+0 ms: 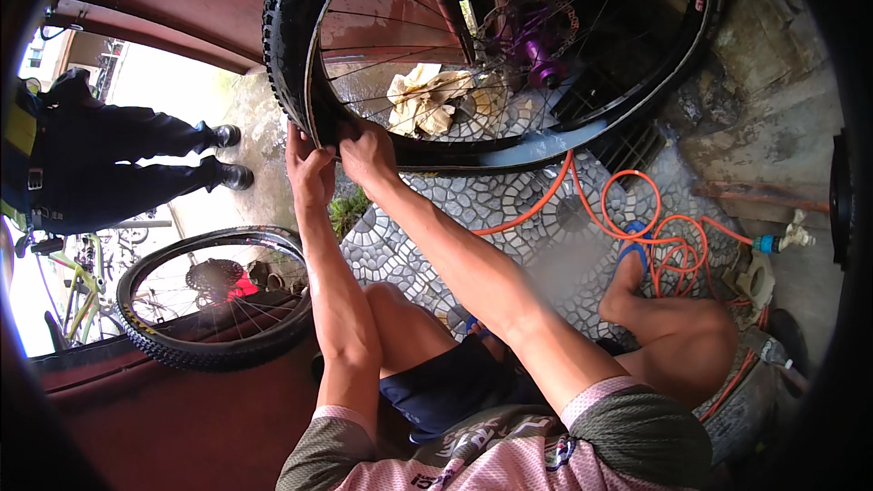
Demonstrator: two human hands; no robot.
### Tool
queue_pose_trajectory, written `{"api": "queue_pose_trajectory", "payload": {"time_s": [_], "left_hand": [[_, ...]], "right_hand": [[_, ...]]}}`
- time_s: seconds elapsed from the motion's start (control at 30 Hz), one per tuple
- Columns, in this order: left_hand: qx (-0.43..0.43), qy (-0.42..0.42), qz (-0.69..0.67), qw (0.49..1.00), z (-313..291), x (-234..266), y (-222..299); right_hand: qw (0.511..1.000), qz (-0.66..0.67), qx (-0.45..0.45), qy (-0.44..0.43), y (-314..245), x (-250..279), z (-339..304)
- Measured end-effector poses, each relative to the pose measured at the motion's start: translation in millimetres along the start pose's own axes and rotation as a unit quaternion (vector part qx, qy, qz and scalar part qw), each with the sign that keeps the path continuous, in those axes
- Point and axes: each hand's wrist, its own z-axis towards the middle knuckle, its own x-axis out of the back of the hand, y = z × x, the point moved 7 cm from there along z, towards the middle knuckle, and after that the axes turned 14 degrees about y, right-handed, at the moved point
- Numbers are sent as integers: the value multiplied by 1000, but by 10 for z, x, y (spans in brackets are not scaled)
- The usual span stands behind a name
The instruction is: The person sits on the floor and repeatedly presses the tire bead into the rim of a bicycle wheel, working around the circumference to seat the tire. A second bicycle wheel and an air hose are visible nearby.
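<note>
Because both hands work one spot, the big spoked bicycle wheel with the black knobbly rubber tyre (296,55) sits right in front of the person, at the top of the view, over a floor of grey-and-white pebble mosaic (418,241). Arms run straight out to it, knees apart, probably to leave clearance for the rim. Can't tell what carries the wheel's weight.

Second wheel, also black and knobbly with a dark sprocket cluster (195,359), is off to the left, well apart; likely parked there to keep the working area free. Thin bright-orange flexible hose (634,172) lies in loose loops at right, one run reaching up to the wheel's near edge. Crumpled beige cloth (427,95) shows through the spokes, on the floor.

Left hand (309,168) pinches the tyre from its outer side, thumb toward the rim. Right hand (366,153) is curled on the inner side, just beside it; fingertips partly hidden. Opposed grip looks meant to squeeze the tyre edge locally.

Wheel condition: tread blocks deep, sidewall dark, pale glossy patch low on the near edge (wet or glare, can't tell). Thin dark spokes, shiny purple metal hub (543,59).
</note>
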Motion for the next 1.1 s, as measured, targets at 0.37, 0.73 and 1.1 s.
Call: {"api": "queue_pose_trajectory", "payload": {"time_s": [0.37, 0.73, 1.1], "left_hand": [[20, 11, -32, 999, 18, 198, -53], [12, -4, -19, 1000, 45, 102, -39], [-2, 2, 17, 1000, 14, 91, -26]], "right_hand": [[994, -52, 91, -32, -659, 74, 1], [993, 57, 103, 5, -572, 100, 17], [996, -9, 89, -6, -242, 124, 20]]}}
